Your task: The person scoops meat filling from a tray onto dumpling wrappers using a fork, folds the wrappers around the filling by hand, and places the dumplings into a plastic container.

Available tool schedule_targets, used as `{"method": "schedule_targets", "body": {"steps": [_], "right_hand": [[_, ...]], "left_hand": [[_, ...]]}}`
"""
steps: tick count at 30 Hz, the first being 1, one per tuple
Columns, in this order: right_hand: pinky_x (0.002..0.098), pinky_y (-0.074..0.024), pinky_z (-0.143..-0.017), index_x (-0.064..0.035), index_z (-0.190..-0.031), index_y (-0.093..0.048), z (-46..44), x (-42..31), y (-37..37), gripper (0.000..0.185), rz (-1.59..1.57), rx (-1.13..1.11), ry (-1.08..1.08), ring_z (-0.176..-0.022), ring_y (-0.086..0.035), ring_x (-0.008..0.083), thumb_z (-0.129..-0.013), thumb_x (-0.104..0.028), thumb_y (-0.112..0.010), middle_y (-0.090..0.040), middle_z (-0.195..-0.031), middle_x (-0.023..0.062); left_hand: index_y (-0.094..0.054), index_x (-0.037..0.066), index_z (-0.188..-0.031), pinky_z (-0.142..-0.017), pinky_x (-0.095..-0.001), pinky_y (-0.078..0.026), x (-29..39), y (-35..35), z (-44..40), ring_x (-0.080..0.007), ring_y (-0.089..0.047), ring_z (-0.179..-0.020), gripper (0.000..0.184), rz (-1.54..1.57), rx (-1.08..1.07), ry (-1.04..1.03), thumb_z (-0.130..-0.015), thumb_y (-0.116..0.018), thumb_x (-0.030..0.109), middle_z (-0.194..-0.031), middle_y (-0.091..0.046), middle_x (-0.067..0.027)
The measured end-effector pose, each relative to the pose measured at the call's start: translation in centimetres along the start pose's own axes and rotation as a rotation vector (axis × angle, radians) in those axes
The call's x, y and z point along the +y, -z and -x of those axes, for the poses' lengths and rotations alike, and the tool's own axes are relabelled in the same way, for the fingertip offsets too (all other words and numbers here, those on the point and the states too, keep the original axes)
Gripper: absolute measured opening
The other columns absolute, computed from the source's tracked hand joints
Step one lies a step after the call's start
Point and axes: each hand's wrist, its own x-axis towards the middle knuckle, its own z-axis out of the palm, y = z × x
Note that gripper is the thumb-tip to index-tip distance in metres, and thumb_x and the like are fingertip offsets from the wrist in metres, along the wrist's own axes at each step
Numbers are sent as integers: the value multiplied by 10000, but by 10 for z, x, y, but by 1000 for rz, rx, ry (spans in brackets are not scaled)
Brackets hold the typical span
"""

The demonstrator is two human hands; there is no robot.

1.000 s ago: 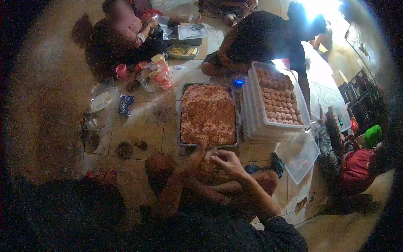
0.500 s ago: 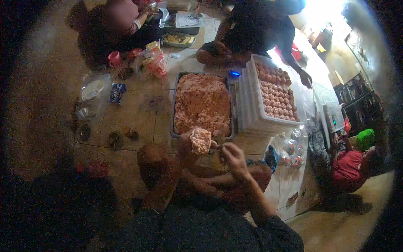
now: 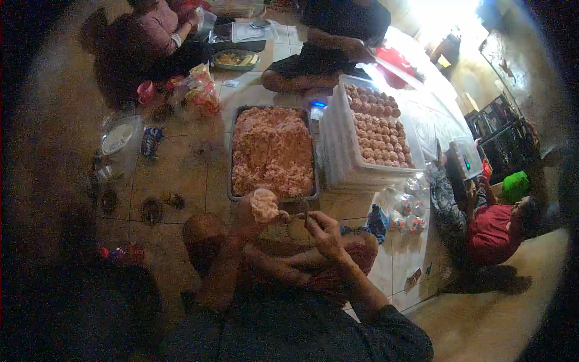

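Observation:
My left hand (image 3: 249, 212) is wrapped around a lump of pink minced meat paste (image 3: 264, 205), which bulges out at the top of the fist. Pinched in the fingers of my right hand (image 3: 325, 234) is a thin utensil that looks like a spoon (image 3: 294, 216), its tip pointing at the left hand. Just beyond both hands lies a deep tray (image 3: 231, 175) filled with the same meat paste. To its right, a stack of clear plastic containers (image 3: 338, 163) carries rows of meatballs (image 3: 380, 130) in the top one.
Clear packages (image 3: 410, 211) and a blue cloth (image 3: 377, 223) lie right of my knee. Left are a pink cup (image 3: 145, 92), plastic bags and a blue packet (image 3: 152, 142). Co-workers sit at the back; a person in red (image 3: 494, 229) is at right beside a scale (image 3: 467, 160).
The view has shifted, so most things appear further left. The meat lump looks rounder above my left fist. The co-worker behind the containers has drawn an arm back from their right side.

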Motion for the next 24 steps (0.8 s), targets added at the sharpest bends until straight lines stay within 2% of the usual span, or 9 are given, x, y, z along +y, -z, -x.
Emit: {"method": "schedule_targets", "body": {"steps": [1, 4, 8, 9, 11, 17, 21, 23, 24], "right_hand": [[270, -458, -703, -9, -1146, -670, 4, -5, -1, 189, -153, -84, -167, -783, -555, 102, -1004, -104, -590, -602, -864, -14], [257, -452, -714, -24, -1144, -667, 16, 40, -18, 184, -324, -175, -212, -784, -545, 99, -1016, -109, -566, -589, -882, -45], [263, -451, -726, -22, -1148, -661, 15, 37, -31, 185, -334, -169, -77, -791, -545, 118, -1000, -72, -564, -596, -893, -12], [267, -450, -725, -18, -1148, -659, 8, 44, -26, 189, 4, -127, 115, -800, -546, 127, -991, -54, -560, -598, -898, 7], [270, -449, -725, -13, -1147, -658, 3, 41, -19, 195, 337, -87, 314, -808, -547, 135, -982, -35, -557, -600, -903, 26], [292, -479, -843, 30, -1148, -649, 19, 23, -19, 215, -301, -215, -246, -926, -583, 130, -949, -13, -579, -663, -1031, 49], [300, -472, -935, 24, -1157, -650, 21, 7, -43, 228, -320, -220, -79, -1024, -596, 157, -948, -17, -567, -683, -1130, 70], [307, -484, -905, 15, -1171, -649, 20, 2, -45, 242, -355, -185, -38, -1009, -599, 154, -945, 10, -563, -684, -1113, 69], [307, -486, -887, 8, -1176, -651, 17, -1, -38, 241, -72, -165, -17, -994, -603, 151, -951, 9, -565, -689, -1085, 68]], "left_hand": [[-570, -23, -1204, -811, -399, -585, -1, 0, 0, -265, -681, -949, 634, -7, -3, 4, -852, -591, 503, -1127, -651, -180], [-573, -24, -1196, -808, -397, -585, -14, -6, -2, -261, -681, -942, 611, -78, 39, -12, -847, -610, 477, -1115, -653, -176], [-578, -25, -1185, -804, -393, -585, -24, -9, -6, -255, -681, -932, 582, -139, 66, -52, -841, -635, 441, -1100, -655, -171], [-579, -25, -1182, -803, -393, -585, -23, -8, -7, -253, -681, -930, 575, -136, 63, -55, -840, -642, 433, -1096, -656, -169], [-581, -26, -1177, -801, -391, -586, -13, -3, -3, -250, -681, -925, 562, -84, 30, -60, -837, -655, 415, -1088, -657, -167], [-587, -27, -1161, -794, -386, -586, 15, 9, 7, -241, -681, -911, 523, -9, -79, -83, -828, -693, 362, -1065, -660, -159], [-591, -28, -1151, -790, -383, -587, -8, -3, 5, -234, -681, -902, 500, -140, -20, -105, -822, -718, 327, -1049, -663, -154], [-593, -29, -1145, -788, -381, -587, -19, -7, 2, -231, -681, -897, 489, -232, 13, -118, -819, -731, 309, -1041, -664, -151], [-594, -29, -1143, -787, -380, -587, -19, -7, 3, -230, -681, -895, 484, -216, -1, -111, -818, -737, 300, -1037, -665, -150]]}}
